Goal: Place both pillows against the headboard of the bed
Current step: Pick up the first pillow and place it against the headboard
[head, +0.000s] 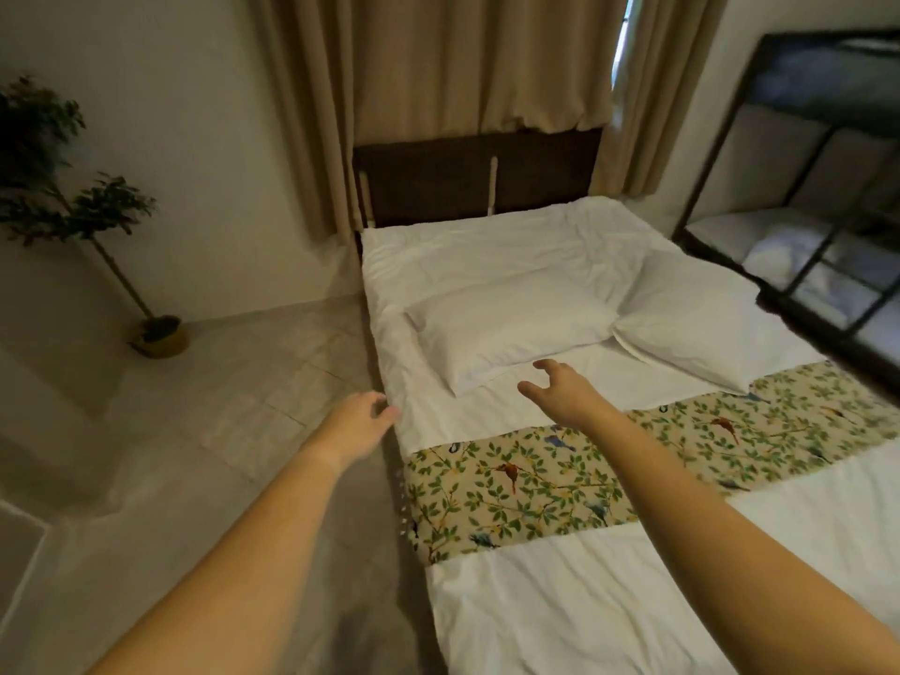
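Note:
Two white pillows lie flat in the middle of the bed, well short of the dark brown headboard [438, 177]. The left pillow [511, 328] is nearer me; the right pillow [691, 319] touches it at one corner. White sheet [487, 250] lies bare between the pillows and the headboard. My right hand [555, 387] hovers open just in front of the left pillow's near edge, fingers spread and curled. My left hand [355, 416] is open by the bed's left edge, its fingertips at the sheet. Neither hand holds anything.
A floral runner with birds [535, 484] crosses the bed behind my hands. A potted plant [156, 333] stands on the tiled floor at the left. A black metal bunk frame [808, 177] stands close to the bed's right side. Beige curtains [462, 65] hang behind the headboard.

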